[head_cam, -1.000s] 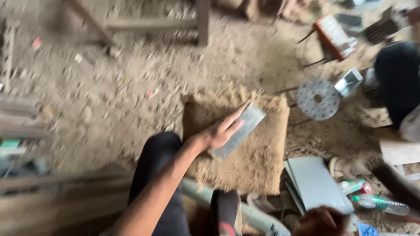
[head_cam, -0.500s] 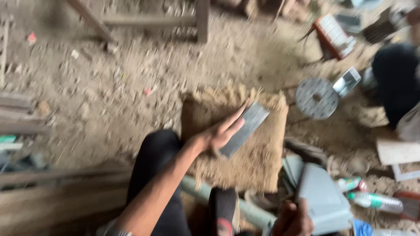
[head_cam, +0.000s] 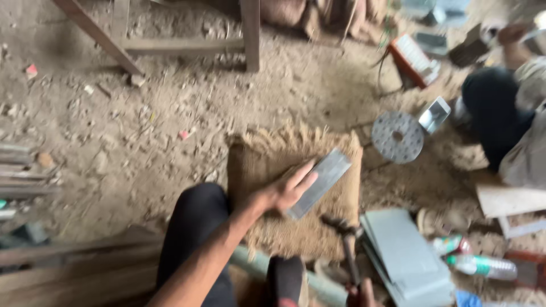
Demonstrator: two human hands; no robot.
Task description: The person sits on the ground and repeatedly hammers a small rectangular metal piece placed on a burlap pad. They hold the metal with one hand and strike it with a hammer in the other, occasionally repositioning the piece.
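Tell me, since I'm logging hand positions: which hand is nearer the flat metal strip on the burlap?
Left. The left hand presses its fingers on the flat metal strip. The right hand is apart from it at the bottom edge, gripping a hammer.

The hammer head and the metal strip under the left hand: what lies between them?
In the head view, only bare burlap sack lies between the hammer head and the metal strip that the left hand presses.

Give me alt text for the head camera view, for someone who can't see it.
A person's left hand presses a flat grey metal strip onto a burlap pad on the dirt floor. Their right hand, at the bottom edge, grips a hammer. Grey sheets are stacked to the right.
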